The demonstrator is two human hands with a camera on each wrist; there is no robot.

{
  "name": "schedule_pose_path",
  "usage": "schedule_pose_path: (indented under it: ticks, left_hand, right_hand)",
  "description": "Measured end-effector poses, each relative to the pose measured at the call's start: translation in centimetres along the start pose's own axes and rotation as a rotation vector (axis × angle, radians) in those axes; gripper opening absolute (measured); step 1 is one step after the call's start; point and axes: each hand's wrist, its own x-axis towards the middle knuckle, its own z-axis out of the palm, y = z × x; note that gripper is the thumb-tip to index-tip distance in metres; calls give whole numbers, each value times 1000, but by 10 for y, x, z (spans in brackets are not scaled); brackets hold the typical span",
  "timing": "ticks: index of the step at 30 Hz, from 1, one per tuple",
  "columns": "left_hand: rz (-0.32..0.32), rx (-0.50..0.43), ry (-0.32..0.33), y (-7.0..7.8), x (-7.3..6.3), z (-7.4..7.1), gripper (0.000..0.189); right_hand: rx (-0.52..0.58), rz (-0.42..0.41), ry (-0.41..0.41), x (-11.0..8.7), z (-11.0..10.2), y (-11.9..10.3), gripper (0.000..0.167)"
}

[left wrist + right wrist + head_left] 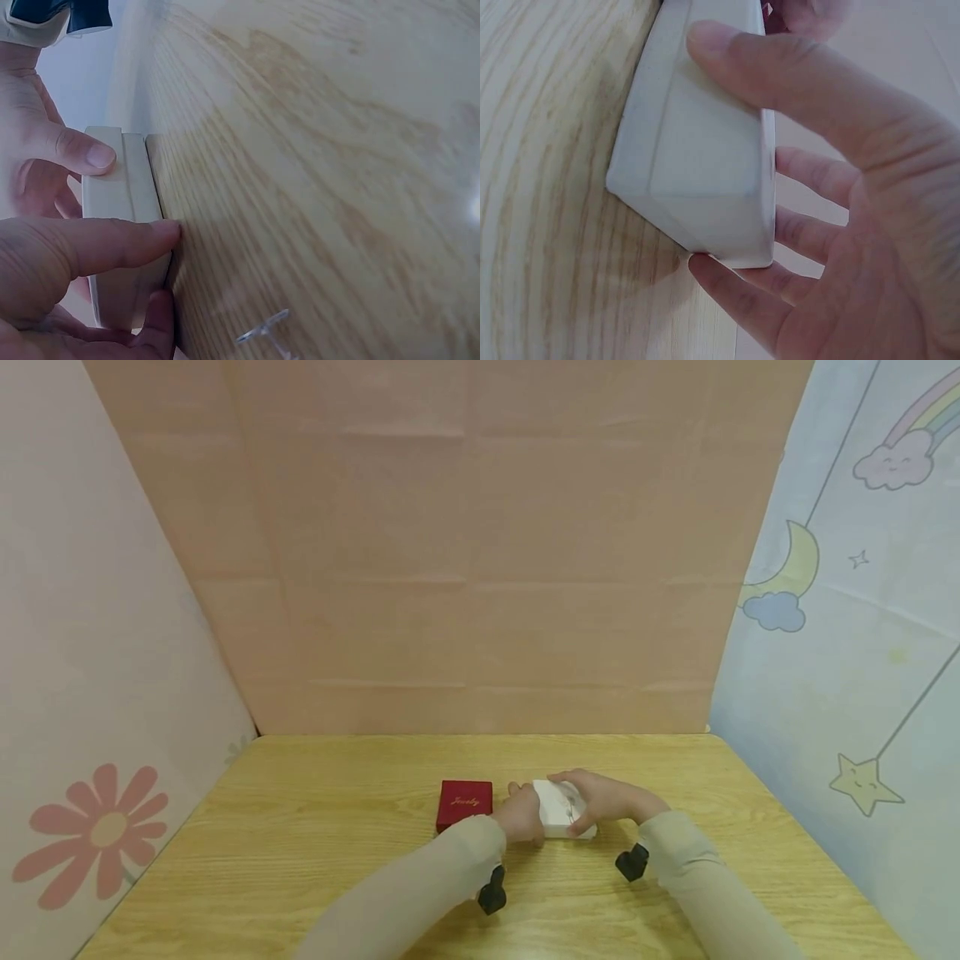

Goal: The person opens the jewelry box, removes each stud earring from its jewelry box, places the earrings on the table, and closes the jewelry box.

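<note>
A white box [553, 810] with a faint dark print on top rests on the wooden table between both hands. At its left end, my left hand [519, 817] grips the box; in the left wrist view the thumb [124, 244] reaches down its side to the lower edge. My right hand [603, 797] holds the right part, its thumb [735, 64] pressed on the near side wall and other fingers round the far side and corner. A seam runs along the side, close to the table. The far fingers are partly hidden behind the box.
A dark red box [464, 800] with gold "Jewelry" lettering sits just left of the left hand. Behind the wooden table [337, 810] stands a beige backdrop [465, 568]. Patterned panels rise on both sides. A small clear piece [264, 328] shows low in the left wrist view.
</note>
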Motion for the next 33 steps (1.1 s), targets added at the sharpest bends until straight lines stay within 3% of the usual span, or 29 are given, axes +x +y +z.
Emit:
schedule_pose_path:
  ticks: [9, 16, 25, 33]
  left_hand:
    - [-61, -1, -32, 4, -1, -5, 79]
    - [-114, 9, -16, 5, 2, -3, 82]
    - [-93, 10, -6, 2, 4, -3, 80]
    - [-91, 2, -13, 2, 4, -4, 66]
  right_hand:
    - [-11, -5, -1, 1, 2, 4, 90]
    - [-20, -5, 2, 1, 1, 3, 91]
    - [-24, 3, 0, 2, 1, 2, 90]
    - [-21, -15, -3, 2, 0, 3, 89]
